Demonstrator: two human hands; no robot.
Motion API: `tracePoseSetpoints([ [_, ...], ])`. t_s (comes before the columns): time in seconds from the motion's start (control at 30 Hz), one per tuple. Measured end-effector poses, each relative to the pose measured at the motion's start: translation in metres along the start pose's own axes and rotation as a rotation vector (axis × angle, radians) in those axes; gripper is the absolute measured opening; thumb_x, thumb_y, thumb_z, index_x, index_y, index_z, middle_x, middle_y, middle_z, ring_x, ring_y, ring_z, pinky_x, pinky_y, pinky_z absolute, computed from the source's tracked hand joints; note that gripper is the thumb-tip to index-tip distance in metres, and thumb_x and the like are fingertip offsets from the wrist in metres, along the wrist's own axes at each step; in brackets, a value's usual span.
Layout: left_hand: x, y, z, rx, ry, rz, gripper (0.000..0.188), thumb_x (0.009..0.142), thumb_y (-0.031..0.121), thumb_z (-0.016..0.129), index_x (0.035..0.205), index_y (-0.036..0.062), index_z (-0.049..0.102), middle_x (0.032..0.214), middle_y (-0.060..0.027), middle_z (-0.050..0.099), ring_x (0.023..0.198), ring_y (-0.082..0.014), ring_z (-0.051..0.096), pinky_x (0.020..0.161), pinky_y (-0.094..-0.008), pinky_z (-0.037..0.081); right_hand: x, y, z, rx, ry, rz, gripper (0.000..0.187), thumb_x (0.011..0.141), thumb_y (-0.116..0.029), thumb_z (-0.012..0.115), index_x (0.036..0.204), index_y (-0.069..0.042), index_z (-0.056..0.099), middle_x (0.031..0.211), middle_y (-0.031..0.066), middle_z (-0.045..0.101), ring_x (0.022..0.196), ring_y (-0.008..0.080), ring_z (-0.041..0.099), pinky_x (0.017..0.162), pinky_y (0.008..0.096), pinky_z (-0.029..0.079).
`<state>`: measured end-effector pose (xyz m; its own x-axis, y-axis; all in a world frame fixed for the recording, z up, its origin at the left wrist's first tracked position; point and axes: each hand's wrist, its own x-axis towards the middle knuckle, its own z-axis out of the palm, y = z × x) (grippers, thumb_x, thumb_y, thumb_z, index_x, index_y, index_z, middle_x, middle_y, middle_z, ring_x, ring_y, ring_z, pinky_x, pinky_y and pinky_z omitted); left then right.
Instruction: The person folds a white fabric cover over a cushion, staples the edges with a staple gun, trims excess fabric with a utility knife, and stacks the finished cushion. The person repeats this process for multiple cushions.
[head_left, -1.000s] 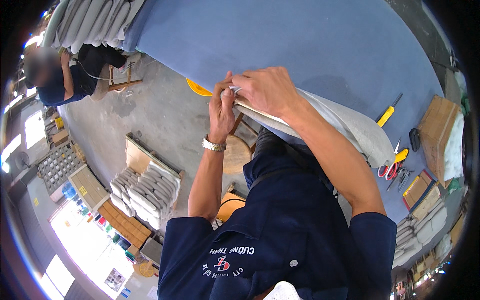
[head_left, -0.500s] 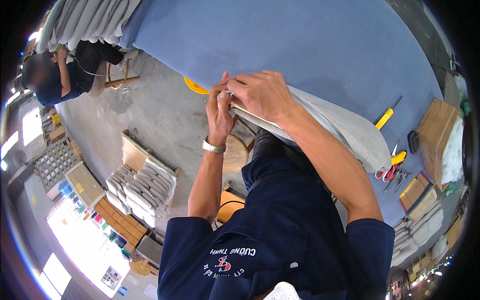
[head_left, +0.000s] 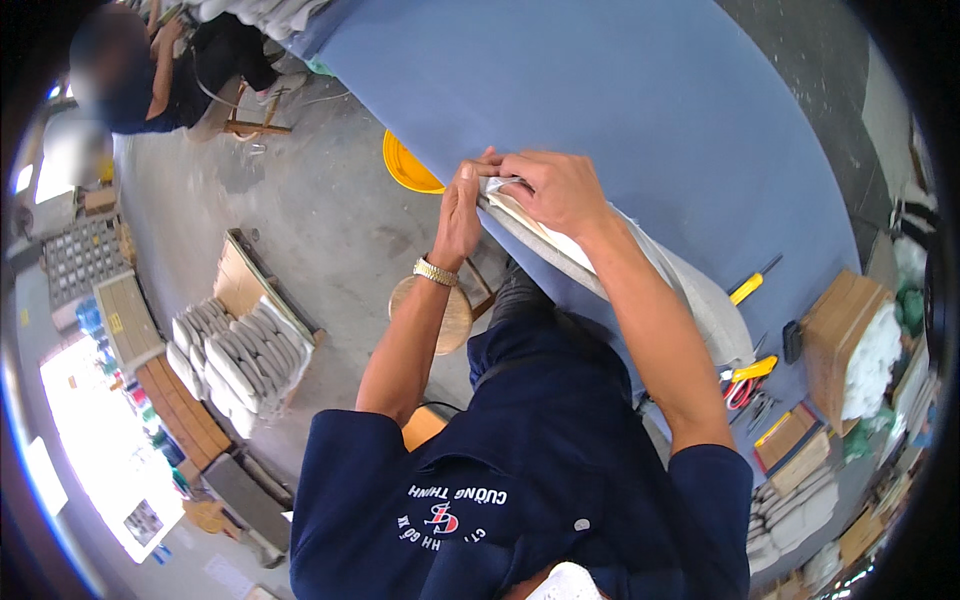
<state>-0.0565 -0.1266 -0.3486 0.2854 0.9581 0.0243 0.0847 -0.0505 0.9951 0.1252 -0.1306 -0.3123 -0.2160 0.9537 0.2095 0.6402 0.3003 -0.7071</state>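
A long grey fabric cushion [head_left: 690,290] lies along the near edge of the blue-covered table, its side open on a white lining and a cream inside. At its left end, my left hand [head_left: 462,215], with a metal-band watch at the wrist, is closed on the cover's tip, the thumb up against it. My right hand [head_left: 555,190] is beside it, fingers curled and closed on the cover's pale edge near the same end. The fingertips of both hands nearly meet, and part of the grip is hidden.
On the table [head_left: 600,80] to the right lie a yellow-handled screwdriver [head_left: 747,288], a yellow cutter [head_left: 752,370], red-handled scissors [head_left: 740,393] and a cardboard box [head_left: 842,318]. A yellow basin [head_left: 408,165] and a round wooden stool [head_left: 435,315] stand below the edge. A co-worker [head_left: 150,80] sits far left.
My right hand has shifted slightly right along the cover, and more of the open side with its cream inside shows. My left hand stays at the tip. The whole view has turned a little.
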Motion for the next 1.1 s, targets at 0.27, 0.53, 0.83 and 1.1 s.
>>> tracePoseSetpoints([
  [0.27, 0.011, -0.011, 0.010, -0.050, 0.055, -0.008, 0.059, 0.115, 0.036, 0.026, 0.100, -0.0035, 0.067, 0.117, -0.0228, 0.070, 0.127, -0.0345, 0.059, 0.114, -0.0460, 0.041, -0.020, -0.018, -0.032, 0.055, 0.025, -0.115, 0.013, 0.084, -0.014, 0.079, 0.095, -0.008, 0.075, 0.085, 0.0090, 0.071, 0.078, 0.0308, 0.067, 0.068, 0.0390, 0.052],
  [0.53, -0.006, -0.031, 0.008, -0.157, 0.032, -0.067, 0.058, 0.115, 0.041, 0.031, 0.109, -0.0029, 0.069, 0.126, -0.0202, 0.068, 0.128, -0.0301, 0.058, 0.116, -0.0426, 0.039, -0.192, -0.044, -0.169, 0.348, 0.612, 0.599, 0.011, 0.094, -0.005, 0.070, 0.101, 0.002, 0.072, 0.090, 0.0079, 0.073, 0.075, 0.0131, 0.065, 0.068, 0.0252, 0.052],
  [0.83, -0.048, -0.043, -0.021, -0.221, 0.055, -0.296, 0.055, 0.112, 0.047, 0.039, 0.117, 0.0020, 0.071, 0.137, -0.0156, 0.063, 0.128, -0.0241, 0.057, 0.110, -0.0379, 0.045, -0.336, 0.071, -0.066, 0.001, 0.506, 0.916, 0.038, 0.105, -0.034, 0.062, 0.101, 0.003, 0.068, 0.091, 0.0098, 0.069, 0.085, 0.0184, 0.058, 0.078, 0.0365, 0.049],
  [1.1, -0.010, -0.025, -0.047, -0.083, -0.242, -0.580, 0.065, 0.100, 0.040, 0.069, 0.151, 0.0069, 0.049, 0.133, -0.0140, 0.064, 0.114, -0.0211, 0.066, 0.097, -0.0377, 0.055, -0.410, 0.108, -0.021, 0.085, 0.439, 1.143, 0.080, 0.097, -0.048, 0.068, 0.160, -0.009, 0.038, 0.160, 0.0203, 0.045, 0.147, 0.0423, 0.042, 0.120, 0.0397, 0.033],
])
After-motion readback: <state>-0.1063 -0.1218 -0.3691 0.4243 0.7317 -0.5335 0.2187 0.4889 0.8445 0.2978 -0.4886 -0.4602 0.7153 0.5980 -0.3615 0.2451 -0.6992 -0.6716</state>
